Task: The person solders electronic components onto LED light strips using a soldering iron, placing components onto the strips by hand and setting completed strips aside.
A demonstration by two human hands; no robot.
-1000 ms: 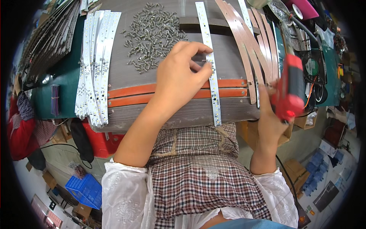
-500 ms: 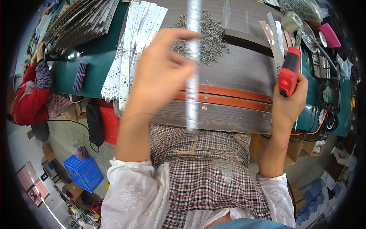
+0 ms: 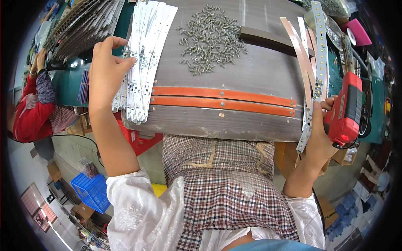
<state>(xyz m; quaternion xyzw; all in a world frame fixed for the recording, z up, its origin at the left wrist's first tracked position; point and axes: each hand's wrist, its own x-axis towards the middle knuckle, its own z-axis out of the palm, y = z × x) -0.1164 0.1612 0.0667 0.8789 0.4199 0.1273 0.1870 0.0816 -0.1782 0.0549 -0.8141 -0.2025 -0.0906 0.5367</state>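
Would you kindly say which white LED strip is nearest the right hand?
The LED strip at the thumb of the right hand; others lie farther off, mostly in the left pile.

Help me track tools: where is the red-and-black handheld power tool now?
Head view, right side: the tool is in the right hand, right of a long white LED strip.
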